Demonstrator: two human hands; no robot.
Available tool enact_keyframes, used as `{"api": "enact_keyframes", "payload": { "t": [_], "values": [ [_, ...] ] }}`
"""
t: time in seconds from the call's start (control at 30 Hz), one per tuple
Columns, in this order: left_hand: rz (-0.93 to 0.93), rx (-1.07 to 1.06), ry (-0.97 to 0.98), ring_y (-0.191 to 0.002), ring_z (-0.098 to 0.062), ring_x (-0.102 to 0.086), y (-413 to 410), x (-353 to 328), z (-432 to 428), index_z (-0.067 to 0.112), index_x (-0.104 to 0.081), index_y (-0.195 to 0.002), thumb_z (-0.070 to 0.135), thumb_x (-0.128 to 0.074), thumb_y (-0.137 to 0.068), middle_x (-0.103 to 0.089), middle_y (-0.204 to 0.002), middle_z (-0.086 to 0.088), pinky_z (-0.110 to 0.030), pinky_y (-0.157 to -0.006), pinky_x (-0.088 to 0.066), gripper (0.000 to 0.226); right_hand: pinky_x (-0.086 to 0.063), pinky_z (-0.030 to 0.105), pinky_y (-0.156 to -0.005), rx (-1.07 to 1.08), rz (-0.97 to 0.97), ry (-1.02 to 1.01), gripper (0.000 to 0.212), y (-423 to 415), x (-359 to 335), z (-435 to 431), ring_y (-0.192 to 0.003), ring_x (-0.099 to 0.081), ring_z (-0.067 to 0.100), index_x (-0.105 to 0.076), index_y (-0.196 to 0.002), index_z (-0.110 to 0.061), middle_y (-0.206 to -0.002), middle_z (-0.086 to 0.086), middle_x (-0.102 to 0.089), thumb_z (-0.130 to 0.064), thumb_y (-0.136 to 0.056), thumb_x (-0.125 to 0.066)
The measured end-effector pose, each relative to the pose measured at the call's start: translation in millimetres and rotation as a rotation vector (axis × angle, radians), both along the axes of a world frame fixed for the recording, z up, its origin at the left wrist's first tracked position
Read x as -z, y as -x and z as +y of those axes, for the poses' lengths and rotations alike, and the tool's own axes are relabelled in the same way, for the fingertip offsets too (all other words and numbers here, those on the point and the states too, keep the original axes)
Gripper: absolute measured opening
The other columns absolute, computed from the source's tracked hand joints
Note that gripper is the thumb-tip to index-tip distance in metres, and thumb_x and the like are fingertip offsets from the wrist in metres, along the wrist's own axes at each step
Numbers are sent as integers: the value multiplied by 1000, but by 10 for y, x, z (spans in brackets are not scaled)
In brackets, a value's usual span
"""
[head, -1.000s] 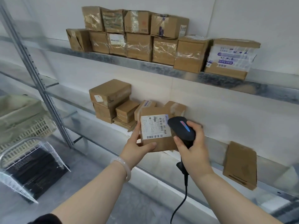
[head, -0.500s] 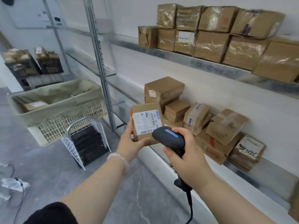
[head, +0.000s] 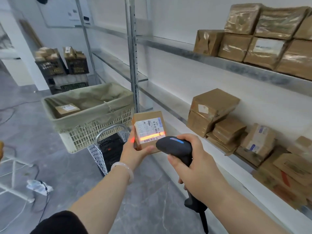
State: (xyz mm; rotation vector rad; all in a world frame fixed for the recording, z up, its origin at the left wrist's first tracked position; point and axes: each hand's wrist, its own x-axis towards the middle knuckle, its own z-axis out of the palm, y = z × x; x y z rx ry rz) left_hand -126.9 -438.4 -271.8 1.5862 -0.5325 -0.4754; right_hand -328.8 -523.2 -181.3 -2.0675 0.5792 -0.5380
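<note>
The small cardboard parcel is held in the air just right of the lined basket, about level with its slotted wall. The left hand cups the parcel from below and from its left side. The thumb lies along the lower front edge and the fingers curl behind, mostly out of sight. This grip leaves the white shipping label bare and turned up toward the person.

Farther right of the basket, the right hand wraps round the grip of a black barcode scanner, whose nose points at the label. An orange scan line crosses the lower barcode and spills onto a left fingertip. The parcel seems tilted so that the beam cuts the bars squarely.

The scanner head hides the trigger finger, so a press cannot be confirmed. The label's small print is unreadable. The scanner cable runs off the bottom edge. Inside the basket lies another labelled parcel, which suggests scanned parcels go there. Well to the right of the basket, the brown boxes on the shelf are cut off at the frame's edge.
</note>
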Motion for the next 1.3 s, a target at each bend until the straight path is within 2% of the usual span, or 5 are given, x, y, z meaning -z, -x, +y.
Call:
{"api": "enact_keyframes", "payload": {
  "t": [0.6, 0.83, 1.0, 1.13, 1.3],
  "values": [
    [74, -114, -10, -118, 0, -58, -1644, 173, 433, 41, -17, -158, 11, -78, -86, -54, -140, 15, -16, -97, -48, 99, -58, 43, -71, -78, -4, -1, 43, -1901, 97, 154, -83, -67, 10, -38, -115, -57, -100, -25, -63, -40, -87, -67],
    [78, -183, -86, -120, -16, -60, -2237, 117, 350, 55, -21, -151, 34, -75, -85, -62, -136, 7, -45, -106, -47, 88, -48, 24, -89, -168, -113, -2, 49, -2949, 339, -213, -106, -57, 0, -37, -130, -42, -112, -35, -50, -32, -92, -65],
    [119, -285, -91, -122, -15, -60, -2683, 40, 72, 57, -24, -149, 51, -70, -73, -63, -134, 13, -46, -106, -46, 89, -51, 31, -90, -232, -136, -58, 49, -3736, 450, -629, -100, -59, 5, -38, -125, -46, -106, -28, -53, -29, -90, -68],
    [181, -435, -114, -127, -19, -53, -3074, -1, -172, 39, -20, -153, 52, -72, -80, -49, -146, 4, -32, -87, -53, 90, -44, 14, -86, -291, -149, -118, 48, -4331, 448, -924, -101, -56, -2, -38, -124, -44, -109, -27, -53, -28, -90, -68],
    [132, -572, -111, -121, -10, -58, -3498, -30, -340, 35, -42, -140, 43, -72, -83, -57, -137, 6, -38, -108, -45, 65, -39, 1, -73, -357, -124, -163, 47, -5006, 492, -1105, -96, -54, -15, -38, -124, -45, -104, -29, -55, -29, -90, -68]
  ]
}}
